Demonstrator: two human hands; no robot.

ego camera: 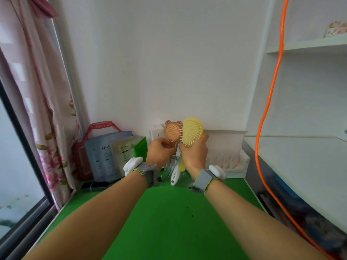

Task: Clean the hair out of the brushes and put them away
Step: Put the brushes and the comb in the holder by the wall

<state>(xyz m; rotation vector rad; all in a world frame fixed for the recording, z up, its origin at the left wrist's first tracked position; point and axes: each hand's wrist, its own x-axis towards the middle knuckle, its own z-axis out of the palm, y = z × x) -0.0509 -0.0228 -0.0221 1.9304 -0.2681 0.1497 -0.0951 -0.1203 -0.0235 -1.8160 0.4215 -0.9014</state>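
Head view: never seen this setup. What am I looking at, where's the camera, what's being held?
No machine here: a person works with bare hands, and the single picture comes from a wide-angle camera worn on the head, looking forward and down. Each wrist carries a grey band. The left hand grips a small orange brush with bear ears; the right hand grips a yellow brush. Their heads are raised side by side, bristles seeming to touch. Below is a green mat. At its back stand packets, a white-handled tool and a white rack. An orange cable hangs at the right.
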